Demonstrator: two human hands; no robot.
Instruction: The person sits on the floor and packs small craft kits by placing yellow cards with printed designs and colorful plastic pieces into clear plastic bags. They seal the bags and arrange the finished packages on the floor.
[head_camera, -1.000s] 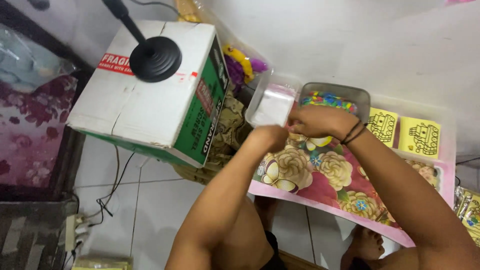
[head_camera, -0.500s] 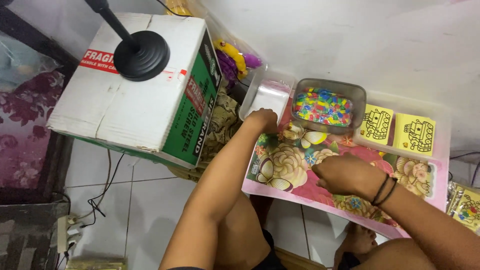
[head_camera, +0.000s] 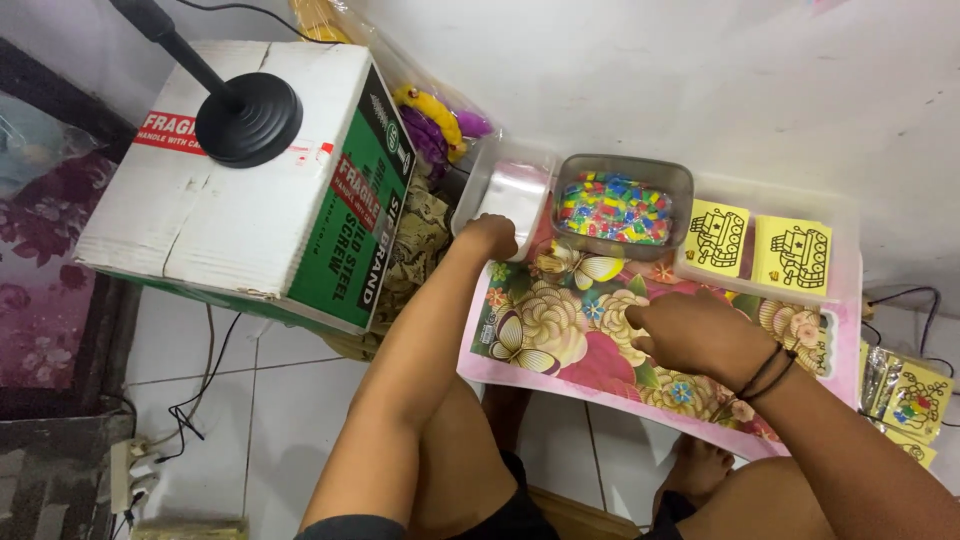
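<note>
The left hand (head_camera: 490, 236) rests on the near edge of a clear plastic container (head_camera: 508, 188) that stands at the left end of the small tabletop with a colourful flower and butterfly pattern (head_camera: 560, 345). Its fingers are curled over the rim and seem to hold it, though what is under them is hidden. The container looks empty except for a shiny transparent sheet or lid lying in it.

The right hand (head_camera: 695, 335), with black bands on the wrist, lies on the middle of the tabletop. Its fingers are bent into a loose fist; I cannot tell if they pinch something small.

Just beside the clear container stands a grey rectangular tub full of small multicoloured beads (head_camera: 620, 208). To its right a shallow clear tray (head_camera: 845, 260) carries two yellow cards with a black line drawing (head_camera: 718, 238). More packets of such cards lie at the far right edge (head_camera: 915, 395).

I judge the work to be at an early point: the tub is full, the cards lie flat in the tray, and no beads are visible on the tabletop.
</note>
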